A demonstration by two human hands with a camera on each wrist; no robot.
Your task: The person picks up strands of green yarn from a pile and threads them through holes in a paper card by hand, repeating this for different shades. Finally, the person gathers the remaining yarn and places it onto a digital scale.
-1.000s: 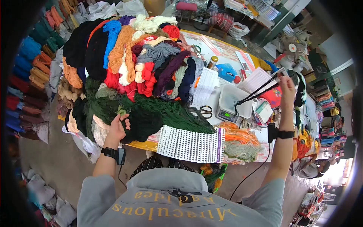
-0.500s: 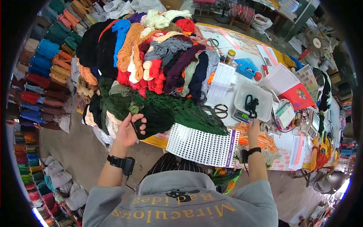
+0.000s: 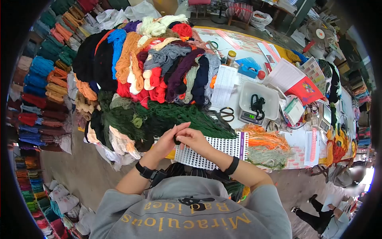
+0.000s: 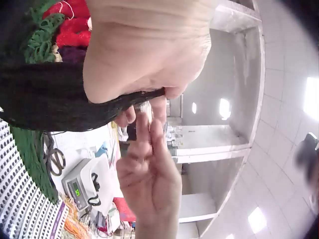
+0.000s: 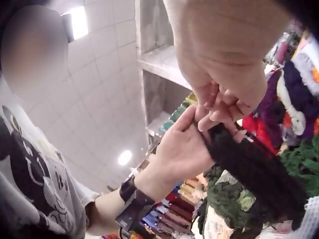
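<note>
My left hand [image 3: 162, 144] and right hand [image 3: 195, 142] meet in front of me, over the near table edge. A thick black yarn skein [image 4: 45, 97] runs through the left hand, whose fingers curl about it in the left wrist view. Seen from the right wrist, the bent right fingertips pinch at the skein's upper end [image 5: 219, 133], right against the left fingers. On the digital scale [image 3: 247, 116] sits a clear plastic tray [image 3: 272, 97] with a small black yarn bundle [image 3: 257, 104] in it. Loose dark green yarn [image 3: 183, 115] lies just beyond my hands.
A tall heap of coloured skeins [image 3: 147, 59] covers the table's left half. A punched white sample card [image 3: 223, 149] lies at the near edge, with orange yarn [image 3: 266, 137] to its right. Scissors [image 3: 227, 114], papers [image 3: 223, 85] and a jar [image 3: 230, 57] are behind.
My right hand first held black strands over the tray, lowered to the scale, and has now come across to my left hand. The small black bundle now lies in the tray.
</note>
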